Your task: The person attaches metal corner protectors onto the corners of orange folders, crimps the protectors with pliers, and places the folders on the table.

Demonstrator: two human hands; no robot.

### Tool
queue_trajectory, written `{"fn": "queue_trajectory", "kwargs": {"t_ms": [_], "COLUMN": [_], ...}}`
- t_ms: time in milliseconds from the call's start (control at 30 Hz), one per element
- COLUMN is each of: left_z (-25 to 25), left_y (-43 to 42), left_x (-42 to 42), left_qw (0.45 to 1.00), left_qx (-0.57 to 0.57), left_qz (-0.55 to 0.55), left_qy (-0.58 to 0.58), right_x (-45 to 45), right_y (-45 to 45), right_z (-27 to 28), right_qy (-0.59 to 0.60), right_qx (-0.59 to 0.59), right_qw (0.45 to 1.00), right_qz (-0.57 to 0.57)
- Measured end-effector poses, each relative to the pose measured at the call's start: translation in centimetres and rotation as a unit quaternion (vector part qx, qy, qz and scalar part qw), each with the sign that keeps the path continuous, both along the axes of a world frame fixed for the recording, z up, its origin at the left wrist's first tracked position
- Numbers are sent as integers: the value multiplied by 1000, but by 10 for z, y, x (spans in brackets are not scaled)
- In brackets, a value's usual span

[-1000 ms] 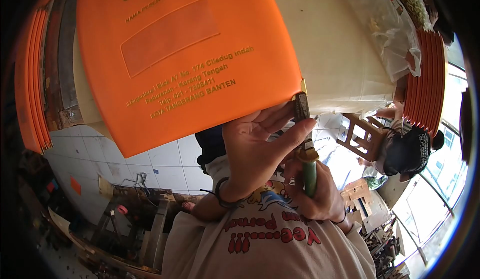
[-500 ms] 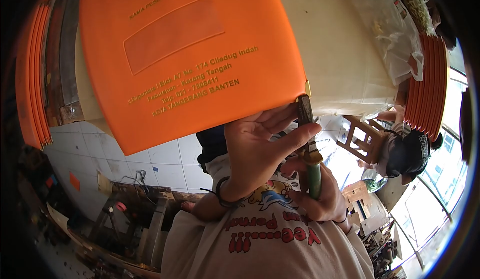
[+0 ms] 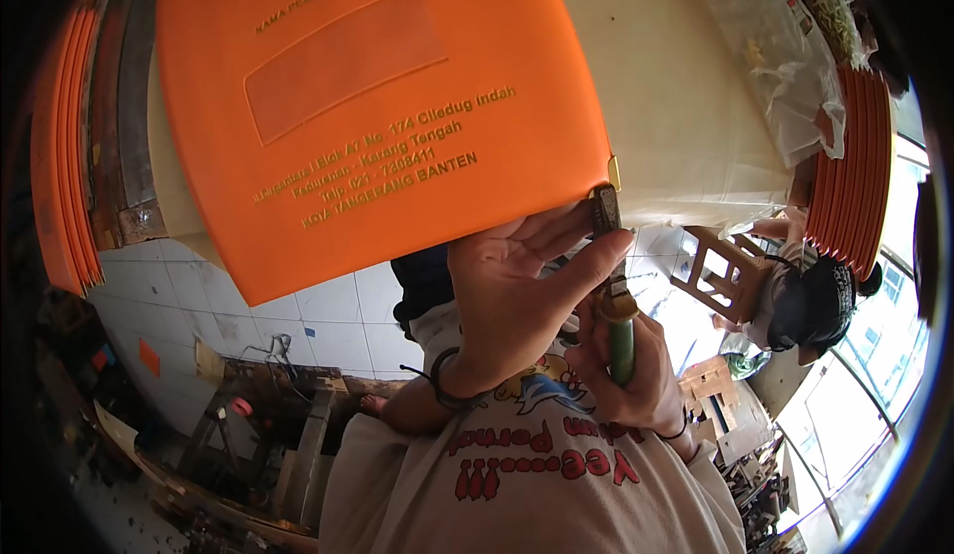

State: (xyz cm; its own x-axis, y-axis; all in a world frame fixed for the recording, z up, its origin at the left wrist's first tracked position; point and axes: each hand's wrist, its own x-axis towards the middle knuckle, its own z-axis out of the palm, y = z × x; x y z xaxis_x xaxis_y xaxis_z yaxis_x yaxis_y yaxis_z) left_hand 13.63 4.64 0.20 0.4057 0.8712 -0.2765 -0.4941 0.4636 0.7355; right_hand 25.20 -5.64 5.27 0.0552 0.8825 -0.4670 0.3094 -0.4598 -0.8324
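Observation:
A large orange folder (image 3: pixel 378 127) with gold lettering lies on the pale table, its near edge jutting over the floor. At its right corner sits a small gold metal corner piece (image 3: pixel 613 172). My left hand (image 3: pixel 517 291) reaches under the folder's near edge, with its thumb against the metal head of a tool (image 3: pixel 619 340) with a green handle. Around that handle my right hand (image 3: pixel 636 375) is closed. The tool's dark jaws meet the folder's corner. Fingers of my left hand are partly hidden beneath the folder.
Stacks of orange folders stand at the far left (image 3: pixel 62 157) and right (image 3: pixel 847 171). Clear plastic (image 3: pixel 775 57) lies on the table's right part. A person in a dark cap (image 3: pixel 815 306) is at the right, near a wooden stool (image 3: pixel 723 274).
Over the last second, the folder and tool have shifted slightly right in view. The fingers of my right hand have changed position around the green handle.

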Motion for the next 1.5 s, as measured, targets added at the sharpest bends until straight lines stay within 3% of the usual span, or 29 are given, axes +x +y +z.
{"fn": "queue_trajectory", "kwargs": {"t_ms": [367,567,800,967,1267,1500], "left_z": [0,-1,1,-1,-4,-1], "left_y": [0,-2,0,0,-2,-2], "left_x": [3,0,-3,-4,3,3], "left_qw": [1000,1000,1000,1000,999,999], "left_qx": [-14,21,8,12,-1,-19], "left_qz": [14,5,-9,-14,23,25], "left_qy": [15,21,-7,-15,-31,-12], "right_x": [0,1,6,3,-3,-5], "right_y": [-5,-6,6,5,2,0], "right_z": [-10,0,13,9,5,-3], "right_qy": [-26,98,86,139,-3,-7], "right_qx": [23,-81,-71,-50,-27,14], "right_qw": [999,991,993,989,1000,1000], "right_qz": [8,-35,36,-5,-2,-6]}}
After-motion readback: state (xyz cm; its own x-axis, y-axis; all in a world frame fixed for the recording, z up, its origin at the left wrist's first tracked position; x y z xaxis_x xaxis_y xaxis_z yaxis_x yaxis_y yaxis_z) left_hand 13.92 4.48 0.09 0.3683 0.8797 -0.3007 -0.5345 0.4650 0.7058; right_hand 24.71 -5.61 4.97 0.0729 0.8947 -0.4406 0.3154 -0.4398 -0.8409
